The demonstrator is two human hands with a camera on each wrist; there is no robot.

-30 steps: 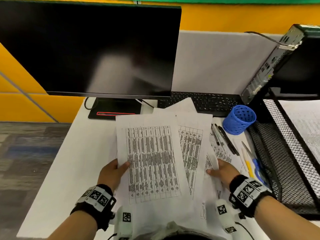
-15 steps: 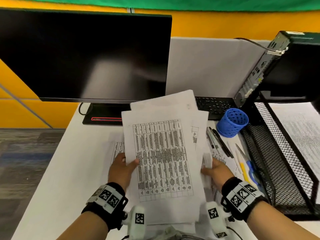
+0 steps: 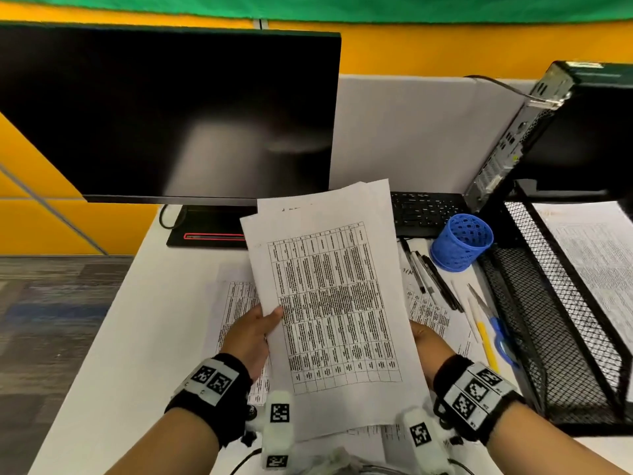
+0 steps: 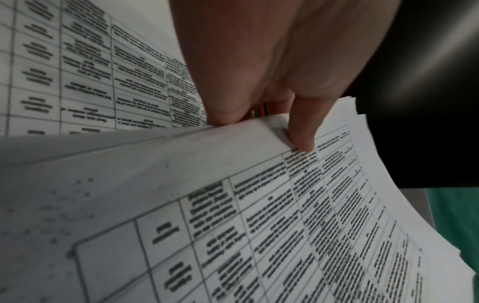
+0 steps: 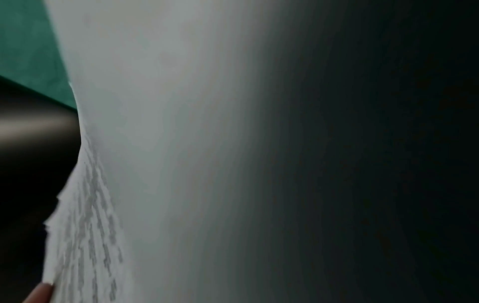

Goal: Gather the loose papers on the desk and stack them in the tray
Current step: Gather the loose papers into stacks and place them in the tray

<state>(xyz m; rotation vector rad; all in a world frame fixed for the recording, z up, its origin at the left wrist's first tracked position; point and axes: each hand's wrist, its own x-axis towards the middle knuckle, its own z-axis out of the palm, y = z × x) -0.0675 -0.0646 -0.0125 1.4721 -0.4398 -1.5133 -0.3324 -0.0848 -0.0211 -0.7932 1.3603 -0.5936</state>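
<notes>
I hold a sheaf of printed papers (image 3: 329, 303) lifted off the white desk (image 3: 113, 354), tilted up toward me. My left hand (image 3: 253, 332) grips its left edge, thumb on the printed table; in the left wrist view the thumb (image 4: 302, 131) presses on the sheaf of papers (image 4: 285, 215) with the fingers underneath. My right hand (image 3: 426, 341) is at the right edge, mostly hidden behind the sheets; the right wrist view shows only the back of the paper (image 5: 155, 143) and one fingertip (image 5: 41, 293). More loose sheets (image 3: 236, 303) lie flat beneath. The black mesh tray (image 3: 561, 337) stands at the right with papers in it.
A dark monitor (image 3: 164, 111) fills the back left, a keyboard (image 3: 424, 209) behind the sheaf. A blue mesh pen cup (image 3: 460, 241), black pens (image 3: 431, 272), a yellow pen and blue scissors (image 3: 500, 337) lie beside the tray. A computer case (image 3: 548, 132) leans at the back right.
The spread sheets have been drawn together into one sheaf and raised off the desk, both hands closing in toward each other; sheets underneath are now uncovered.
</notes>
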